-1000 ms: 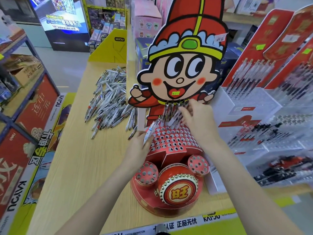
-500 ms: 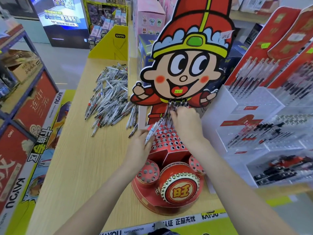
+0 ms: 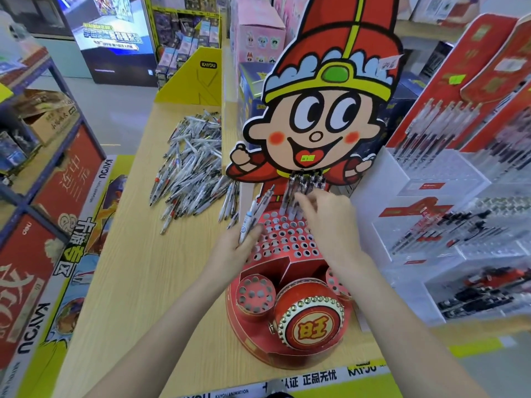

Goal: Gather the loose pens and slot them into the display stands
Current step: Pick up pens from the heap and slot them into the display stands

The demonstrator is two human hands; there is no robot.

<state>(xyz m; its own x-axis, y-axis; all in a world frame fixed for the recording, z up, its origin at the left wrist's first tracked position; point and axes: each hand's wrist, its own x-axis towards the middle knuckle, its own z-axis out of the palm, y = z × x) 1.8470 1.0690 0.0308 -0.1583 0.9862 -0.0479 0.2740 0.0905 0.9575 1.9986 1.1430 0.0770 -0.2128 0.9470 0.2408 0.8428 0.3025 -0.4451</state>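
Loose pens [image 3: 195, 165] lie in a messy pile on the wood table [image 3: 138, 268], at about 11 o'clock from my hands, well apart from the red stand [image 3: 287, 282]. A few more lie at the pile's near edge, just beside the stand's L side.

My left hand [image 3: 234, 251] grips a small bunch of held pens [image 3: 253, 216], fingers curled round the lower barrels; tips fan up toward 1 o'clock. Hand sits at the L edge of the stand's hole grid [image 3: 283, 237], touching it.

My right hand [image 3: 330, 222] hovers over the grid's far R part, fingers loosely bent and reaching toward 11 o'clock at the slotted pens [image 3: 304, 188]. Can't tell if fingertips pinch one or just touch — too blurred.

Slotted pens stand upright in the grid's back rows, at 12 o'clock, right under the cartoon figure board [image 3: 321, 116]. Most grid holes are bare.

Nearer me on the stand: a round holed cup [image 3: 254, 294] at 7 o'clock of the grid, a red drum [image 3: 311, 323] w/ gold studs at 6 o'clock.

At 3 o'clock: clear tiered pen racks [image 3: 448, 219], filled. At 9 o'clock: blue shelving [image 3: 43, 179] w/ red panels. Yellow box [image 3: 198, 79] at the table's far end, 12 o'clock of the pile.
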